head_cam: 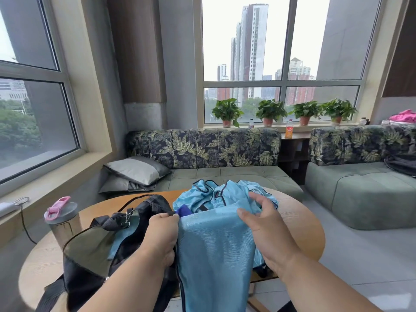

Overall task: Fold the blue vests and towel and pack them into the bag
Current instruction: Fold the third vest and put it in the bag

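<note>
A light blue mesh vest (213, 251) hangs stretched between my hands over the near edge of the round wooden table (299, 224). My left hand (161, 235) pinches its left top corner. My right hand (263, 224) grips its right top edge with curled fingers. Behind it lies a crumpled pile of more light blue vests (216, 192) with dark trim. A dark blue cloth (184, 210) peeks out beside my left hand. The black bag (90, 255) stands open on the left of the table, with something light blue (122, 238) inside.
A steel bottle with a pink lid (62, 218) stands at the table's left edge. A leaf-patterned green sofa (225, 172) with grey cushions (135, 170) lies behind the table. A second sofa (360, 192) sits at the right. Potted plants (270, 112) line the windowsill.
</note>
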Demonstrator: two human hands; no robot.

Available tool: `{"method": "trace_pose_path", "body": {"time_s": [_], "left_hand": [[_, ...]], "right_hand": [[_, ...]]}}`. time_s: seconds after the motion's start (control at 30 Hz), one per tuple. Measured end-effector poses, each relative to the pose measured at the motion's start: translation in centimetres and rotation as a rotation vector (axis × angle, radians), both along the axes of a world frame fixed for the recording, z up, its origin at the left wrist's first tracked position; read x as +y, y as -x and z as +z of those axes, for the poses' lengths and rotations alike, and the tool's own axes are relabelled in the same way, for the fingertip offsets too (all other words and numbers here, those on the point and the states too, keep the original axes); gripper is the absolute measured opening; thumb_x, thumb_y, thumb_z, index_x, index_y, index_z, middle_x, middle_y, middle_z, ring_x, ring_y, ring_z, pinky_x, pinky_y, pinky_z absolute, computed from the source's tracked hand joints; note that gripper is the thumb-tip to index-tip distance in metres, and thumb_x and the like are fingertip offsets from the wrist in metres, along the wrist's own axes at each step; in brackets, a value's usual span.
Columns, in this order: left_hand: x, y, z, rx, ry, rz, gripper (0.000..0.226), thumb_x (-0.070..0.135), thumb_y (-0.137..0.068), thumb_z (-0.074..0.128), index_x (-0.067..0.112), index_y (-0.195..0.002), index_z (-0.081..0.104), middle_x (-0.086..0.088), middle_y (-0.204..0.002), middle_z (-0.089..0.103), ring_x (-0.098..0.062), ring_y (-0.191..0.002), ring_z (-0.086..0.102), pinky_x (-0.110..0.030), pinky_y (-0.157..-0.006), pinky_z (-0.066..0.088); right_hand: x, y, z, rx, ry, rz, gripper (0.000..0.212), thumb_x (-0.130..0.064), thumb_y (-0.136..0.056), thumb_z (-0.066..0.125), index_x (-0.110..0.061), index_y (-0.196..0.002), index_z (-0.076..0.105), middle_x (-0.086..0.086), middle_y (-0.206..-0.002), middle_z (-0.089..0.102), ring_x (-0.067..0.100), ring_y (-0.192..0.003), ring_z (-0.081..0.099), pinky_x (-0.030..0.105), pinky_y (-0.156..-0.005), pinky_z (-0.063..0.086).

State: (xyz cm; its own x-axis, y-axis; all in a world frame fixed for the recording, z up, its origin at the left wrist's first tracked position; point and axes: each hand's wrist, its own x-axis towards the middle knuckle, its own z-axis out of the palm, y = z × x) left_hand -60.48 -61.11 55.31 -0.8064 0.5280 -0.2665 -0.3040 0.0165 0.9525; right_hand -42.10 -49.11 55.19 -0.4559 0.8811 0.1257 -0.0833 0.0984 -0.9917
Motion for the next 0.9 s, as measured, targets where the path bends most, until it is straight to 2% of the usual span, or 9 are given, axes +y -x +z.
{"method": "trace_pose_path", "body": {"time_s": [0.1, 0.2, 0.3, 0.43, 0.6, 0.67, 0.73, 0.8, 0.9], "left_hand": [[0.1, -0.4, 1.0, -0.012, -0.005, 0.005, 0.017, 0.008, -0.104, 0.052, 0.012, -0.091, 0.062, -0.013, -0.092, 0.066, -0.026, -0.079, 0.059, -0.039, -0.070, 0.053], [-0.2, -0.4, 1.4, -0.024, -0.036, 0.015, 0.019, 0.005, -0.106, 0.046, 0.013, -0.100, 0.063, -0.009, -0.092, 0.069, -0.028, -0.079, 0.062, -0.042, -0.075, 0.055], [-1.1, -0.8, 1.9, -0.070, -0.073, 0.008, 0.037, 0.015, -0.106, 0.053, 0.027, -0.140, 0.046, -0.011, -0.115, 0.068, -0.027, -0.084, 0.067, -0.038, -0.066, 0.057], [-2.4, -1.7, 2.5, -0.084, -0.085, -0.159, 0.057, 0.000, -0.097, 0.063, 0.029, -0.141, 0.041, -0.017, -0.112, 0.069, -0.022, -0.052, 0.067, -0.031, -0.045, 0.052], [-3.4, -2.0, 2.8, -0.008, -0.117, -0.357, 0.066, -0.018, -0.083, 0.063, 0.024, -0.135, 0.062, -0.025, -0.130, 0.069, -0.043, -0.100, 0.074, -0.047, -0.079, 0.063], [-3.7, -2.1, 3.1, 0.080, -0.120, -0.439, 0.076, -0.014, -0.071, 0.070, 0.028, -0.134, 0.065, -0.027, -0.127, 0.070, -0.051, -0.113, 0.069, -0.059, -0.100, 0.055], [-3.9, -2.1, 3.0, 0.247, -0.034, -0.521, 0.080, -0.007, -0.063, 0.072, 0.031, -0.132, 0.066, -0.021, -0.120, 0.075, -0.045, -0.109, 0.072, -0.059, -0.104, 0.054], [-3.7, -1.8, 2.7, 0.511, 0.173, -0.555, 0.077, 0.001, -0.061, 0.073, 0.035, -0.130, 0.067, -0.012, -0.107, 0.079, -0.030, -0.090, 0.077, -0.043, -0.093, 0.061], [-3.1, -1.4, 2.1, 0.925, 0.506, -0.496, 0.068, 0.010, -0.070, 0.069, 0.038, -0.132, 0.065, 0.001, -0.110, 0.071, -0.010, -0.078, 0.069, -0.020, -0.070, 0.054]], "right_hand": [[-0.2, -0.1, 0.8, 0.028, -0.098, 0.014, 0.050, -0.027, -0.098, 0.071, -0.061, -0.130, 0.053, 0.013, -0.081, 0.063, 0.020, -0.074, 0.059, 0.038, -0.074, 0.051], [-0.6, -0.3, 1.6, 0.031, -0.140, 0.024, 0.023, -0.028, -0.101, 0.067, -0.049, -0.108, 0.073, 0.014, -0.080, 0.052, 0.020, -0.071, 0.044, 0.032, -0.063, 0.040], [-0.4, -0.4, 1.5, 0.045, -0.110, 0.029, 0.019, -0.026, -0.103, 0.065, -0.040, -0.100, 0.078, 0.007, -0.086, 0.057, 0.019, -0.080, 0.047, 0.033, -0.067, 0.038], [0.0, -0.9, 1.6, 0.065, -0.062, 0.016, 0.026, -0.019, -0.105, 0.060, -0.036, -0.101, 0.080, -0.002, -0.093, 0.069, 0.015, -0.086, 0.052, 0.029, -0.070, 0.043], [0.3, -1.5, 2.5, 0.070, -0.026, 0.052, 0.025, -0.017, -0.108, 0.055, -0.028, -0.110, 0.078, -0.018, -0.109, 0.074, -0.002, -0.097, 0.060, 0.015, -0.076, 0.044], [0.4, -1.7, 2.8, 0.049, -0.013, 0.077, 0.026, -0.017, -0.108, 0.055, -0.028, -0.112, 0.079, -0.014, -0.114, 0.075, 0.002, -0.110, 0.062, 0.022, -0.089, 0.047], [0.9, -1.9, 2.7, 0.027, 0.011, 0.129, 0.029, -0.013, -0.106, 0.057, -0.029, -0.113, 0.080, -0.005, -0.117, 0.077, 0.016, -0.118, 0.066, 0.037, -0.105, 0.051], [1.4, -2.2, 2.6, 0.003, 0.009, 0.209, 0.033, -0.005, -0.103, 0.058, -0.028, -0.116, 0.079, 0.001, -0.117, 0.078, 0.022, -0.117, 0.070, 0.044, -0.109, 0.051], [1.8, -3.0, 2.7, -0.072, -0.090, 0.294, 0.043, 0.000, -0.095, 0.067, -0.027, -0.128, 0.073, 0.000, -0.125, 0.075, 0.014, -0.114, 0.071, 0.036, -0.107, 0.051]]}}
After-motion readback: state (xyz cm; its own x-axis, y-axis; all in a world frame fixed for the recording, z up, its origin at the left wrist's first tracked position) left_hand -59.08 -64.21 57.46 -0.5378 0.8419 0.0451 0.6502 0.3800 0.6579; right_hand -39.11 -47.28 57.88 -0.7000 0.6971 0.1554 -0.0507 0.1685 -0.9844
